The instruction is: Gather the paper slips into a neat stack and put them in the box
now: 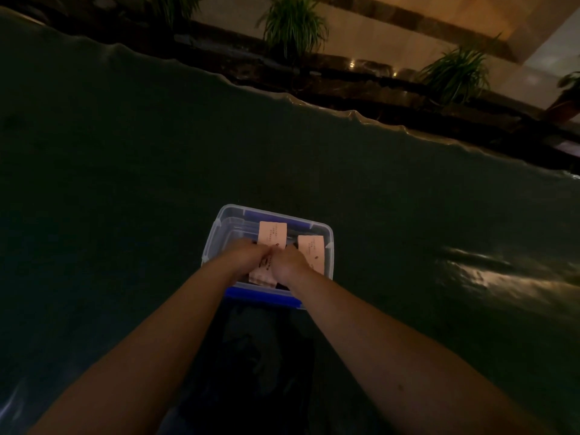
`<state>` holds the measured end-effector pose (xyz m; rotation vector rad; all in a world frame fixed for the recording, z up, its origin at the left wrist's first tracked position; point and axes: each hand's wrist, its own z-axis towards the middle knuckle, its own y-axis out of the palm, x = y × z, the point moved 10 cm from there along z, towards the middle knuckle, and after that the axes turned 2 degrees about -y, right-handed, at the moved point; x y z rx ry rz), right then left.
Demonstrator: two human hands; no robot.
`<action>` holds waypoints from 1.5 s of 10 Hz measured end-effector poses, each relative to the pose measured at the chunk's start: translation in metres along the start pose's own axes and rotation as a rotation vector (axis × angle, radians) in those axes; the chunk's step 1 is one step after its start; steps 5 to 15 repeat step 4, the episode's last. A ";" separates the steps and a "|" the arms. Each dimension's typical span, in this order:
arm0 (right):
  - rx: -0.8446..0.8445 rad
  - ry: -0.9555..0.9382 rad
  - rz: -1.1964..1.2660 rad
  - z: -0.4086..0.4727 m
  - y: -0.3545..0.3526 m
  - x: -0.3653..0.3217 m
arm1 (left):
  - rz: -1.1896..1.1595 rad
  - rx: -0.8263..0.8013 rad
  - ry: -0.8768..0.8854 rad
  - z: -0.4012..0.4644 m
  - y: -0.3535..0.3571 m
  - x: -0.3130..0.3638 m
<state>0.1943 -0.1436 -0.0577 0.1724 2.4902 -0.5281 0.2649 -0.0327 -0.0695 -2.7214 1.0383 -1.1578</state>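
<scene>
Two bare hands, left hand (pixel 248 257) and right hand (pixel 290 265), meet inside a clear plastic box (pixel 219 227) with blue latches, fingers curled down onto a paper slip (pixel 262 273) mostly hidden beneath them; whether either grip actually pinches it cannot be told. Beyond the knuckles lie two more pink slips (pixel 272 235), their printed lines too small to read. Dim light blurs the dark green surface (pixel 125 167); potted plants (pixel 293 23) stand far beyond.

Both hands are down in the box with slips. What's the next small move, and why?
Probably square up the slips under the left hand and right hand. Two pink slips lie apart inside the clear box, so they are not yet one neat stack.
</scene>
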 end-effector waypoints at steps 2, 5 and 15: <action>-0.050 -0.163 -0.220 -0.010 -0.004 -0.010 | 0.140 0.016 0.130 -0.012 -0.006 0.013; -0.126 -0.366 -0.227 -0.048 -0.056 -0.015 | 0.268 0.140 0.272 -0.059 -0.024 0.032; -0.126 -0.366 -0.227 -0.048 -0.056 -0.015 | 0.268 0.140 0.272 -0.059 -0.024 0.032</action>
